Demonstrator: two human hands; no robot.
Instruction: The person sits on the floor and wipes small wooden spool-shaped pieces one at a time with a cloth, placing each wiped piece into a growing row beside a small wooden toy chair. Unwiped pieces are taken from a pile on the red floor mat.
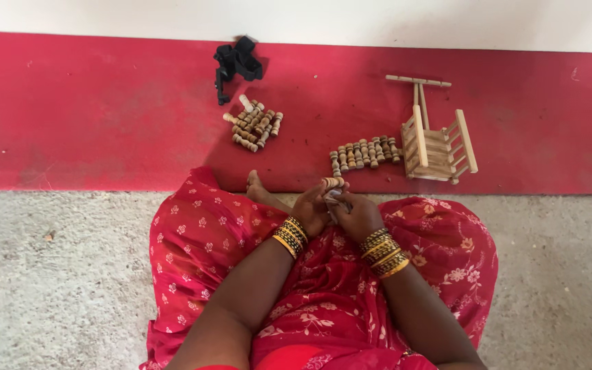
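Observation:
I sit cross-legged in a red flowered garment. My left hand [312, 209] grips a small turned wooden spindle [331, 183] whose end sticks up above my fingers. My right hand [358, 214] is closed against it, pressing a small pale piece [332, 198] to the spindle; what that piece is I cannot tell. Both wrists carry stacks of gold and dark bangles. Just beyond my hands a row of several wooden spindles [366, 153] lies on the red mat.
A heap of several more spindles [255, 125] lies further left on the red mat [90, 109]. A small wooden slatted frame with a long handle [437, 140] stands at the right. A black clamp-like object [236, 64] rests near the wall. Grey concrete floor [56, 274] surrounds me.

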